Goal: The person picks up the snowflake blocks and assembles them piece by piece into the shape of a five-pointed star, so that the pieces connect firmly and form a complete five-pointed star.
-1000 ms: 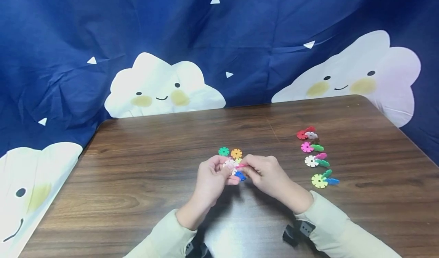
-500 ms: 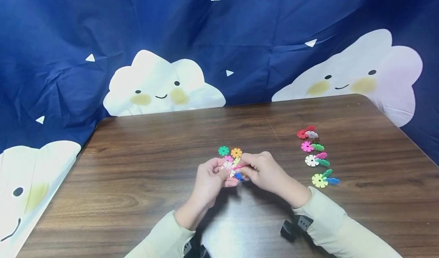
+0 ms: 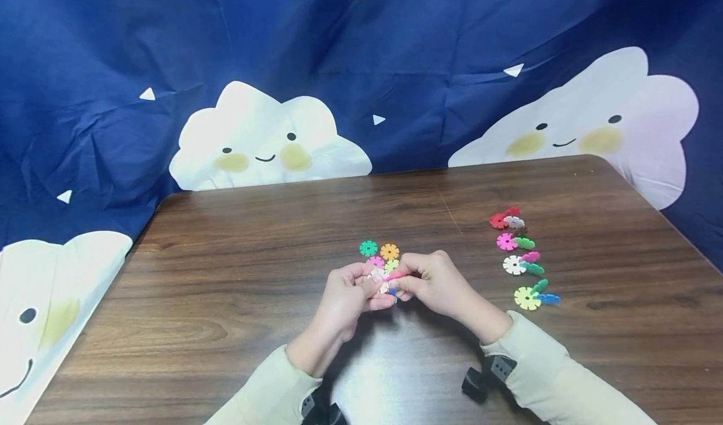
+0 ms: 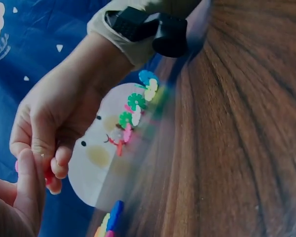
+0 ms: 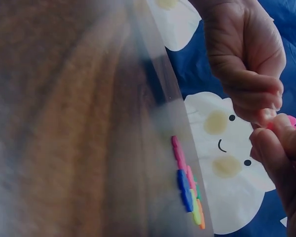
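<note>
Brown wood grain covers the counter (image 3: 226,299), with a blue cloud-printed cloth (image 3: 254,67) hanging at twelve o'clock. Both hands meet at its middle. The left hand (image 3: 347,296) curls its fingers (image 3: 377,282) narrowly round a white notched disc (image 3: 377,275); the right hand (image 3: 435,284) pinches a pink disc (image 3: 395,276) against it. Loose green (image 3: 368,248) and orange (image 3: 390,251) discs lie just beyond at twelve o'clock. Joined disc clusters (image 3: 522,255) sit in a row at three o'clock.
</note>
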Demonstrator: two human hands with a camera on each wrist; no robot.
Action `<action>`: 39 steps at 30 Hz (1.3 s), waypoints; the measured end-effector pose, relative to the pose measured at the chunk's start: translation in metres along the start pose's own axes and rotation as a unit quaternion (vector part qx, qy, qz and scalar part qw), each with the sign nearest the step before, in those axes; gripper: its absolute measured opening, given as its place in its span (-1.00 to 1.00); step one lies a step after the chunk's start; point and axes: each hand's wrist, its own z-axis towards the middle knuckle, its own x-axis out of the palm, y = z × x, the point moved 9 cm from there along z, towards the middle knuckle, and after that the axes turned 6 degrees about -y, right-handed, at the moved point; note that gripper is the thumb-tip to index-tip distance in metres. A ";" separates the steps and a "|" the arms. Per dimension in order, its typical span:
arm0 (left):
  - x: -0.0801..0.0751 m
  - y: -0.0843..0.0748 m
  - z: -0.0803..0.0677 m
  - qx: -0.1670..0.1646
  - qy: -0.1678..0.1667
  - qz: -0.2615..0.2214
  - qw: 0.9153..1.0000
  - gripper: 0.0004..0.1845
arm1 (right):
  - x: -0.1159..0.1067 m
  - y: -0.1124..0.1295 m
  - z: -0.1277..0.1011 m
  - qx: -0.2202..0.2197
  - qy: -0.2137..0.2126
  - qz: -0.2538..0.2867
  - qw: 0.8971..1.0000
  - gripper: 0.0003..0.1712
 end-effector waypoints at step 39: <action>-0.005 0.007 0.000 -0.001 0.022 0.042 0.999 -0.78 | 0.004 -0.011 -0.004 0.054 0.005 0.011 0.998 -0.96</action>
